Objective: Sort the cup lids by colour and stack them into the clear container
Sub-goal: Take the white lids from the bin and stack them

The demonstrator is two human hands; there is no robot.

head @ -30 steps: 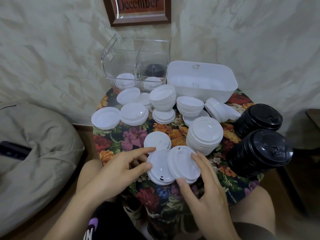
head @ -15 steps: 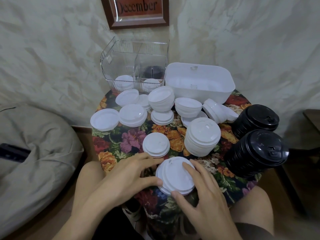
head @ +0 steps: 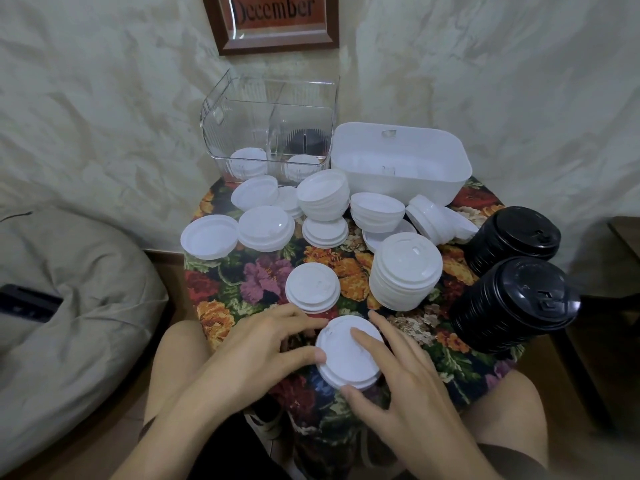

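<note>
At the near edge of the flowered table (head: 263, 278), gathering a short stack of white lids (head: 341, 362). Held from both sides: by the left hand (head: 263, 344), thumb and forefinger tips set against the stack's left rim, other fingers loosely bent behind; by the right hand (head: 408, 386), forefinger laid across the top, thumb hooked at the near edge, middle finger round the far side. Squared up, or nearly so, to judge by the even rims.

Seemingly the collecting step, white with white, ahead of the carry. Farther back, more white: a small pile (head: 313, 287) just beyond the hands, a tall pile (head: 405, 268) to its right, several loose heaps before the clear container (head: 242, 109) and the white tub (head: 433, 181). Already inside the container: a few white lids low in the two front compartments, something dark in a rear one, too dim to name. To the right, two tall stacks of black lids (head: 512, 306), tilted, well apart from the held stack.

Much left to do, then. Next, probably: lift the held stack clear of the cloth, keep it pinched level against sliding, pass over the heaps without knocking them, and lower onto the white already in the container. Worth watching: thin slippery rims, a crowded path, a narrow compartment.
</note>
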